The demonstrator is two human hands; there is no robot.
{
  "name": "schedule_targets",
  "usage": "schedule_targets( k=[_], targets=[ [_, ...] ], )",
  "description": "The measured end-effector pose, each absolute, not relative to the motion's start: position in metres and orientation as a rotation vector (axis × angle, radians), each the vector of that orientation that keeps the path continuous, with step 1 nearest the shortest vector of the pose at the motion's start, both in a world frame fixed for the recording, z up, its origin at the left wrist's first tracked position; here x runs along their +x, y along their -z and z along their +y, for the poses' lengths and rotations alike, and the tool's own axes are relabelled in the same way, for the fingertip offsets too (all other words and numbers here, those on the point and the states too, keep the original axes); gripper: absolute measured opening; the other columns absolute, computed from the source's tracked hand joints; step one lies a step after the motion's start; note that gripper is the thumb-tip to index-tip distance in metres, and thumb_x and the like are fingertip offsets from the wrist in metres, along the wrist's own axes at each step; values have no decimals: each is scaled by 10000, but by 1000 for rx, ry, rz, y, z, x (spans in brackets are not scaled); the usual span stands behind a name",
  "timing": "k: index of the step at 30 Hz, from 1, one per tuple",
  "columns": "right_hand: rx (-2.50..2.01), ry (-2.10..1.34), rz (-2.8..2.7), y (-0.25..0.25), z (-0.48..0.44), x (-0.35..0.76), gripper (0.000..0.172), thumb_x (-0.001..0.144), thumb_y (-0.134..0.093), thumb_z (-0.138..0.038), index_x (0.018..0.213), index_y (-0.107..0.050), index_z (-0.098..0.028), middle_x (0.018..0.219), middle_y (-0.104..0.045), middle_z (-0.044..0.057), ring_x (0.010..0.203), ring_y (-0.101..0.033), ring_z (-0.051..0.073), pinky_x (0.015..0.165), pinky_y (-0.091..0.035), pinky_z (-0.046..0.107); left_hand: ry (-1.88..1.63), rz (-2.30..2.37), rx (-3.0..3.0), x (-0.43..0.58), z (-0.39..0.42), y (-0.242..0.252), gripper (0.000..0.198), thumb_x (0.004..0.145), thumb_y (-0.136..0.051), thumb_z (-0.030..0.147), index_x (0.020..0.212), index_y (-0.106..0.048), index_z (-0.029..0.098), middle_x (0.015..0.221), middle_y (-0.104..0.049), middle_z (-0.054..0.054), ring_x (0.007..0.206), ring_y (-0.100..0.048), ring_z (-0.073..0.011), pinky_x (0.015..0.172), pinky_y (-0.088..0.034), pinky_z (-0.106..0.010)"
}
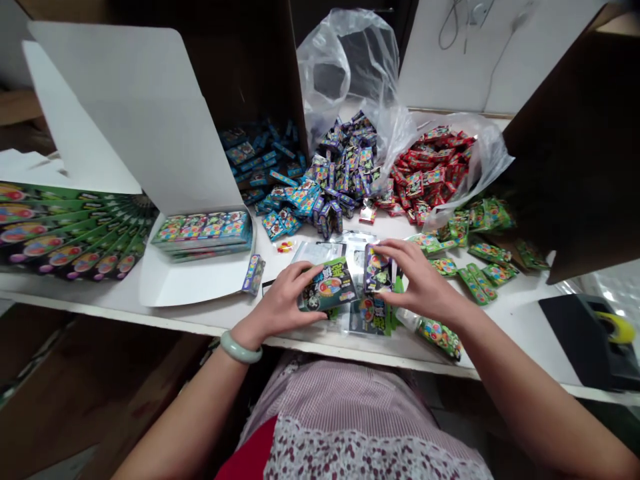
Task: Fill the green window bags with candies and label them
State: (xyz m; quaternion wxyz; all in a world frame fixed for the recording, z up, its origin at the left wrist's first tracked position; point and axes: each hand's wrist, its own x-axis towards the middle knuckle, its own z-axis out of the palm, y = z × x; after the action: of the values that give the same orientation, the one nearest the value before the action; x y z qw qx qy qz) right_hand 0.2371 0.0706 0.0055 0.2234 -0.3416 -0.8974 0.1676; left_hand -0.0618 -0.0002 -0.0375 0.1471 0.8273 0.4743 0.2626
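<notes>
Between the thumb and fingers of my left hand is a dark card with green print, tilted over the table. A jade-coloured bangle circles that wrist. Just to the right, my right hand grips a small purple candy box by its edges. Beneath both hands lie clear plastic bags and more printed cards. A filled green packet rests near the table's front edge, below my right hand.
Loose blue boxes, purple boxes and red boxes are heaped at the back beside clear plastic bags. Green packets lie right, near a black tape dispenser. An open white carton and fanned printed sheets are left.
</notes>
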Motion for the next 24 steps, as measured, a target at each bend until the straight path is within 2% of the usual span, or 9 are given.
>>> schedule_targets(
  k=[7, 12, 16, 21, 24],
  targets=[
    [-719, -495, -2925, -34, 71, 233, 710, 740, -761, -341, 1374, -459, -239, 1371, -493, 125, 1243, -460, 301, 1017, -436, 474, -713, 1220, 2399, -53, -1, 34, 894, 708, -768, 479, 1458, -330, 266, 1340, -432, -133, 1241, -440, -332, 1038, -416, -530],
    [-776, -537, -2875, -25, 74, 225, 731, 726, -780, -342, 1358, -456, -168, 1374, -472, 181, 1263, -445, 319, 1028, -434, 466, -716, 1240, 2353, -53, -4, 38, 885, 711, -764, 465, 1454, -334, 254, 1333, -429, -136, 1239, -441, -330, 1038, -417, -525],
    [-838, -585, -2828, -16, 71, 216, 801, 651, -833, -314, 1345, -448, -206, 1340, -500, 148, 1242, -467, 308, 1052, -421, 437, -678, 1268, 2353, -53, -6, 39, 864, 722, -754, 459, 1450, -334, 256, 1328, -431, -135, 1233, -446, -318, 1035, -418, -511],
    [-938, -576, -2832, -11, 69, 208, 744, 598, -847, -235, 1273, -537, -204, 1242, -566, 144, 1164, -507, 368, 995, -447, 514, -632, 1305, 2399, -47, -6, 37, 840, 715, -754, 442, 1434, -365, 248, 1303, -456, -139, 1210, -459, -332, 1015, -424, -520],
    [-891, -730, -2783, -10, 73, 211, 852, 594, -859, -272, 1350, -468, -222, 1334, -527, 139, 1224, -493, 353, 1020, -440, 494, -631, 1315, 2385, -48, -5, 40, 845, 713, -757, 450, 1431, -367, 233, 1306, -453, -146, 1215, -458, -331, 1019, -424, -513]
  ],
)
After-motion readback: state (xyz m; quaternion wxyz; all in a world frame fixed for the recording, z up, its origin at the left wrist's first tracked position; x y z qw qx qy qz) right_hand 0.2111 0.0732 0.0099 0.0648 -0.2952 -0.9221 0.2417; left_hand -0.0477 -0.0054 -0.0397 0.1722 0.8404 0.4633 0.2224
